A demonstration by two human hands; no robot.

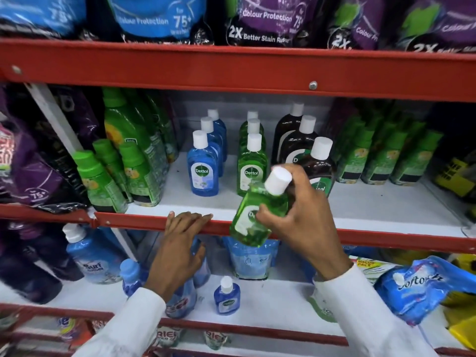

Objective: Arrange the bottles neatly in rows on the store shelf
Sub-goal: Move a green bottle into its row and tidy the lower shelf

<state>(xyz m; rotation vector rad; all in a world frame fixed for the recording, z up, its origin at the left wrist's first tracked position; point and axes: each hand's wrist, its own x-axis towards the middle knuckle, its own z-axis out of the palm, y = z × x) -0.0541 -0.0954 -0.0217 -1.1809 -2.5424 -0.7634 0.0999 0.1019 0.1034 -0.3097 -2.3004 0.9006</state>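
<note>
My right hand (pixel 300 217) grips a green Dettol bottle (pixel 251 222) with a white cap, tilted, in front of the middle shelf's red edge (pixel 144 220). My left hand (pixel 180 246) rests flat on that edge with fingers spread, holding nothing. On the white middle shelf stand three rows running back: blue Dettol bottles (pixel 203 168), green Dettol bottles (pixel 251 163) and brown Dettol bottles (pixel 298 143). A small blue Dettol bottle (pixel 226 296) stands alone on the lower shelf.
Green-capped detergent bottles (pixel 123 161) crowd the middle shelf's left, more green bottles (pixel 386 155) its right. Purple and blue pouches (pixel 270 19) fill the top shelf. Blue Surf bottle (pixel 90 256), a refill pouch (pixel 253 258) and a Softouch pouch (pixel 417 287) sit on the lower shelf.
</note>
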